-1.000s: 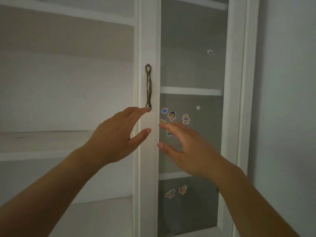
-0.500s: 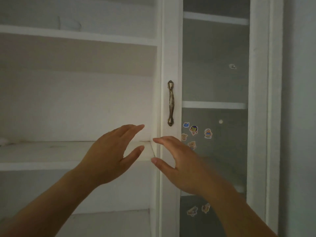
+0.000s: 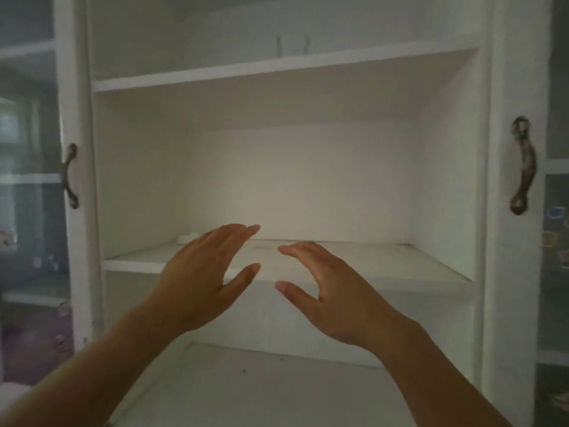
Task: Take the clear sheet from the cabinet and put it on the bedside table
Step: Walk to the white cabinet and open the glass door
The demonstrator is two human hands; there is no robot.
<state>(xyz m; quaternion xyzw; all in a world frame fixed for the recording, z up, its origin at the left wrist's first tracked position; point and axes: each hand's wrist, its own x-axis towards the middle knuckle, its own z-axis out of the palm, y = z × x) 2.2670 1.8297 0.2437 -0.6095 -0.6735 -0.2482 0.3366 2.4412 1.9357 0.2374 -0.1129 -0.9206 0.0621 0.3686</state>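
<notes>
A white cabinet [image 3: 492, 241] faces me with its middle bay open. My left hand [image 3: 203, 282] and my right hand [image 3: 332, 291] are both raised in front of the middle shelf [image 3: 129, 266], a small gap between them. Fingers are spread on each and nothing is held. Their fingertips hover just above the shelf's front edge. I cannot pick out a clear sheet with certainty; the shelf surface looks pale and slightly glossy. A faint transparent outline [image 3: 292, 46] stands on the shelf above.
A small white object [image 3: 187, 237] lies at the back left of the middle shelf. Glass doors flank the bay, with a dark metal handle on the left [image 3: 71, 177] and another on the right [image 3: 522, 166]. Stickers [image 3: 554, 238] dot the right door. A lower shelf [image 3: 246, 389] lies below.
The view has swung left from the right glass door to the open middle bay. Both hands moved left with it, from the door frame to the front of the middle shelf.
</notes>
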